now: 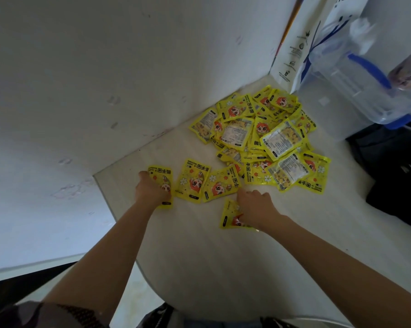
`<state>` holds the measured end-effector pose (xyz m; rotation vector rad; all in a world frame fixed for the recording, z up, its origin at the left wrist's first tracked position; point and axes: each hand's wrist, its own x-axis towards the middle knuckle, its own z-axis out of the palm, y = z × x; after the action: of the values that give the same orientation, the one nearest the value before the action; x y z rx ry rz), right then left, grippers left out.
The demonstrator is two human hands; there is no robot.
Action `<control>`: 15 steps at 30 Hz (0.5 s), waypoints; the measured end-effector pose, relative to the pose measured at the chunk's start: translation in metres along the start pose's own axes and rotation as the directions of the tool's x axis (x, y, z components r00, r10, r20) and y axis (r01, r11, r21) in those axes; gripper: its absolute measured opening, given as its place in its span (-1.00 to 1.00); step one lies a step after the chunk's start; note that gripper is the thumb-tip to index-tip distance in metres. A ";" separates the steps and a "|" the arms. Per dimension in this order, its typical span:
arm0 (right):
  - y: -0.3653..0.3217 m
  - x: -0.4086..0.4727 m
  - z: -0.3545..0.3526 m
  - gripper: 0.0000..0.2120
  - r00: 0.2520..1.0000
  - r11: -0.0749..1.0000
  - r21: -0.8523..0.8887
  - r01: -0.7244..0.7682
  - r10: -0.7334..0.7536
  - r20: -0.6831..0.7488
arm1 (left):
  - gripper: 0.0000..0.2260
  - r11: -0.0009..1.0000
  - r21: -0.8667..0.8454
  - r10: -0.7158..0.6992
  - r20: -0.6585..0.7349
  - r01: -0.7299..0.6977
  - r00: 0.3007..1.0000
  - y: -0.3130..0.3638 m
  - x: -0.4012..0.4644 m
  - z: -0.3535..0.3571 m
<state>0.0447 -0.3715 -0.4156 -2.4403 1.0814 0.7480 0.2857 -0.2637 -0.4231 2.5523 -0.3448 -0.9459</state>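
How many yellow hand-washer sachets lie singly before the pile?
4: one sachet under the left hand, two just right of it, one under the right hand. The pile may hide more.

two flat yellow sachets on table

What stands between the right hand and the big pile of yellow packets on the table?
Nothing visible. Only bare table lies between the right hand, which touches a single packet, and the near edge of the pile.
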 end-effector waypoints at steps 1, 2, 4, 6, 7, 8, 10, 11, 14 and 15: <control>0.001 -0.002 0.000 -0.63 1.000 0.999 0.040 -0.008 0.007 0.024 | -0.32 1.000 -0.012 0.003 -0.002 -0.003 1.000 -0.001 -0.003 -0.003; 0.002 -0.004 -0.001 -0.64 0.999 0.996 0.085 -0.012 0.008 0.049 | -0.36 1.000 -0.017 0.015 -0.001 -0.015 1.000 -0.003 -0.003 -0.004; 0.007 -0.006 -0.002 -0.63 0.996 0.994 0.114 0.000 -0.011 0.089 | -0.42 0.998 -0.049 0.040 0.012 -0.040 0.999 -0.006 -0.005 -0.007; 0.010 -0.007 -0.006 -0.62 0.996 0.995 0.088 0.037 -0.045 0.082 | -0.45 0.991 -0.129 0.052 0.036 -0.047 0.998 -0.007 -0.006 -0.010; 0.012 -0.007 -0.009 -0.62 0.996 0.995 0.088 0.054 -0.060 0.060 | -0.47 0.984 -0.172 0.061 0.056 -0.050 0.997 -0.005 -0.007 -0.011; 0.012 -0.006 -0.013 -0.63 0.997 0.993 0.092 0.070 -0.073 0.033 | -0.48 0.978 -0.200 0.084 0.079 -0.067 0.993 -0.003 -0.008 -0.011; 0.011 -0.001 -0.022 -0.64 0.994 0.991 0.082 0.106 -0.104 -0.027 | -0.52 0.969 -0.216 0.148 0.127 -0.119 0.981 0.006 -0.011 -0.010; 0.009 0.002 -0.027 -0.64 0.991 0.990 0.063 0.128 -0.125 -0.053 | -0.55 0.965 -0.219 0.181 0.149 -0.146 0.972 0.012 -0.013 -0.009; 0.000 0.017 -0.042 -0.62 0.979 0.985 -0.013 0.175 -0.175 -0.107 | -0.56 0.960 -0.210 0.234 0.229 -0.187 0.945 0.031 -0.014 -0.002; -0.003 0.023 -0.046 -0.61 0.974 0.981 -0.043 0.189 -0.193 -0.119 | -0.54 0.962 -0.193 0.239 0.260 -0.192 0.936 0.036 -0.013 0.000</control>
<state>0.0747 -0.4064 -0.3928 -2.5999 0.8656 0.5644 0.2724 -0.2914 -0.3993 2.1791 -0.5908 -1.1985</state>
